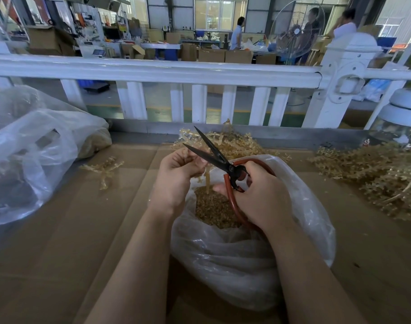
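1. The left hand (176, 174) pinches a tan sprig (208, 181), whose stem hangs over the open clear bag (235, 265) at 6 o'clock.
2. The right hand (263, 195) grips red-handled scissors (231, 169), with the blades parted and pointing toward 11 o'clock, just beside the left fingers.
3. Loose sprigs (375, 174) lie piled at 3 o'clock on the worktop (59, 230).

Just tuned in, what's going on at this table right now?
A person is trimming tan plastic sprigs over an open clear bag. The left hand pinches one sprig above the bag's mouth, while the right hand holds red-handled scissors, blades open beside the sprig. Cut bits already lie in the bag. More sprigs sit in a heap behind the bag and in another heap at the right, on the cardboard.
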Motion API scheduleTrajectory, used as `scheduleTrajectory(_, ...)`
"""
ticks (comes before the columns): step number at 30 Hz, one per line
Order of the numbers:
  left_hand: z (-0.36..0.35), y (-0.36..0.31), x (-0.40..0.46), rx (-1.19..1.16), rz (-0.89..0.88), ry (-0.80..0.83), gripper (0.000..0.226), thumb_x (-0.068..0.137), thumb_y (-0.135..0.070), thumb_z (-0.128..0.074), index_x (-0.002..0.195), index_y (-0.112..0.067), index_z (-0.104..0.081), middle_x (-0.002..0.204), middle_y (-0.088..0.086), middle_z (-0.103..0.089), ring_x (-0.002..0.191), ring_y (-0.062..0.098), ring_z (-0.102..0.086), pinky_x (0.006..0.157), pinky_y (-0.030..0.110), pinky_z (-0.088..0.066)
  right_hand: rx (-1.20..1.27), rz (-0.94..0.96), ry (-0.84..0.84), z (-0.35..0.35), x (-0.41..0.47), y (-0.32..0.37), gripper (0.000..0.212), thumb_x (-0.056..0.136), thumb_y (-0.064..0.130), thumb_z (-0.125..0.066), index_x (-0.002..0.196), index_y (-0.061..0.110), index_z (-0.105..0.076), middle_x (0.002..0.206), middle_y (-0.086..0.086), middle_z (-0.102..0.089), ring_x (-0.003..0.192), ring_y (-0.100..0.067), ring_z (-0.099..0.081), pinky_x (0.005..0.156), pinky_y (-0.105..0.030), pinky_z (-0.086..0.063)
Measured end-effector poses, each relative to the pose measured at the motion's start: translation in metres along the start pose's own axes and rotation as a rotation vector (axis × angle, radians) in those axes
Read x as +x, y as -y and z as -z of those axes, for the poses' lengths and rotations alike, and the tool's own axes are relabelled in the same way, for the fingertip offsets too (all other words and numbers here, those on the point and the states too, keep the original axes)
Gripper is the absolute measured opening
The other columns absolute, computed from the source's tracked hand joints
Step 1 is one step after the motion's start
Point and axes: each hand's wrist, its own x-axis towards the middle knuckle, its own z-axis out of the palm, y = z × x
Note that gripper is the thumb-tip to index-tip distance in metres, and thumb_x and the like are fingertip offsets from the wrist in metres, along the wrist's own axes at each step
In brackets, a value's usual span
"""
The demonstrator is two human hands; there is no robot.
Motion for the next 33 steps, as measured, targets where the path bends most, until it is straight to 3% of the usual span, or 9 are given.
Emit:
scheduleTrajectory(5,0.0012,-0.0006,-0.0001,-0.002,-0.009,0.022,0.040,0.088,0.005,-0.058,0.068,-0.024,-0.076,0.066,-0.008,-0.067,0.061,0.006,-0.055,0.066,0.020,-0.048,-0.029,-0.009,-0.023,-0.0002,-0.0006,0.0010,0.076,0.069,0.093,-0.040,0.084,0.022,-0.062,0.076,0.014,-0.065,0.067,-0.005,-0.059,0.061,-0.024,-0.054)
scheduleTrajectory(8,0.0022,0.0008,0.0013,0.002,-0.009,-0.004,0.045,0.090,0.008,-0.055,0.066,-0.025,-0.074,0.063,-0.009,-0.066,0.060,0.005,-0.055,0.066,0.021,-0.047,-0.068,-0.018,-0.078,0.0013,-0.0010,0.0040,0.065,0.070,0.089,-0.048,0.073,0.025,-0.057,0.064,0.020,-0.055,0.055,0.003,-0.048,0.050,-0.010,-0.038)
scheduleTrajectory(11,0.0015,0.0010,0.0021,-0.028,0.000,-0.019,0.047,0.090,0.008,-0.055,0.063,-0.026,-0.073,0.064,-0.009,-0.066,0.058,0.004,-0.055,0.066,0.021,-0.047,-0.070,-0.013,-0.096,0.0029,-0.0019,0.0064,0.063,0.071,0.088,-0.048,0.069,0.025,-0.056,0.058,0.023,-0.046,0.051,0.008,-0.041,0.049,-0.005,-0.027)
scheduleTrajectory(16,0.0012,0.0004,0.0020,-0.082,0.020,-0.048,0.035,0.084,0.003,-0.062,0.062,-0.022,-0.069,0.064,-0.006,-0.065,0.058,0.006,-0.054,0.067,0.021,-0.047,-0.037,0.014,-0.111,0.0028,-0.0026,0.0050,0.065,0.073,0.088,-0.045,0.068,0.024,-0.058,0.058,0.020,-0.050,0.048,0.004,-0.043,0.048,-0.008,-0.031)
scheduleTrajectory(19,0.0008,-0.0007,0.0012,-0.085,0.025,-0.069,0.021,0.081,-0.001,-0.065,0.068,-0.017,-0.065,0.065,-0.003,-0.063,0.061,0.011,-0.053,0.068,0.025,-0.045,-0.059,0.016,-0.093,0.0002,-0.0015,0.0028,0.063,0.075,0.084,-0.052,0.070,0.022,-0.061,0.061,0.016,-0.058,0.051,-0.001,-0.051,0.049,-0.019,-0.046)
scheduleTrajectory(21,0.0017,0.0004,0.0012,-0.063,0.028,-0.077,0.023,0.087,0.005,-0.061,0.072,-0.013,-0.062,0.066,-0.002,-0.063,0.064,0.014,-0.051,0.069,0.028,-0.043,-0.082,0.011,-0.083,-0.0012,-0.0008,0.0017,0.059,0.077,0.079,-0.059,0.071,0.020,-0.061,0.062,0.014,-0.060,0.052,-0.003,-0.054,0.051,-0.026,-0.052)
scheduleTrajectory(26,0.0009,-0.0026,0.0006,-0.119,0.077,-0.113,0.022,0.090,0.003,-0.058,0.076,-0.014,-0.062,0.070,0.003,-0.061,0.066,0.015,-0.055,0.067,0.025,-0.048,-0.064,-0.007,-0.044,-0.0006,-0.0008,0.0017,0.067,0.074,0.083,-0.053,0.075,0.018,-0.064,0.066,0.011,-0.064,0.056,-0.006,-0.058,0.054,-0.030,-0.054)
scheduleTrajectory(29,0.0014,-0.0051,0.0007,-0.240,0.116,-0.123,0.004,0.088,-0.012,-0.062,0.087,-0.010,-0.066,0.077,0.004,-0.067,0.069,0.014,-0.060,0.067,0.024,-0.050,-0.051,-0.022,-0.021,0.0005,-0.0009,0.0017,0.066,0.075,0.082,-0.055,0.078,0.017,-0.065,0.068,0.010,-0.066,0.060,-0.008,-0.060,0.058,-0.033,-0.055)
scheduleTrajectory(33,0.0007,-0.0064,-0.0005,-0.283,0.119,-0.135,0.006,0.078,-0.016,-0.067,0.075,-0.015,-0.072,0.074,0.001,-0.069,0.068,0.011,-0.062,0.071,0.023,-0.052,-0.003,-0.033,0.011,0.0025,-0.0003,0.0036,0.075,0.069,0.086,-0.051,0.086,0.016,-0.069,0.074,0.010,-0.069,0.066,-0.009,-0.064,0.064,-0.033,-0.057)
